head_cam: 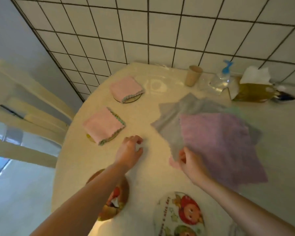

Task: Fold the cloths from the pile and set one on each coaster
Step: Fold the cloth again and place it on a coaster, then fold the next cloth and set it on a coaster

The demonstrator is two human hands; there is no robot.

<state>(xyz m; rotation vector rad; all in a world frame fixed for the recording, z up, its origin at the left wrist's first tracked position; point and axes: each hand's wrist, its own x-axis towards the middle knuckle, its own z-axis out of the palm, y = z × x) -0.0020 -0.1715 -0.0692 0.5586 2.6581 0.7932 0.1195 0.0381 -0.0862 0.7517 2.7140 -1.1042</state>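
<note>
Head: right grip (188,161) pinches cloth (216,143) edge.

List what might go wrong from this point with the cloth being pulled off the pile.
1. The right hand pinches only a corner of the pink cloth; it may slip free or drag the grey cloth beneath along with it.
2. The pile lies close to the paper cup and clear bottle; a swinging cloth might tip them.
3. The left forearm hangs over one bare coaster and could nudge it.
</note>
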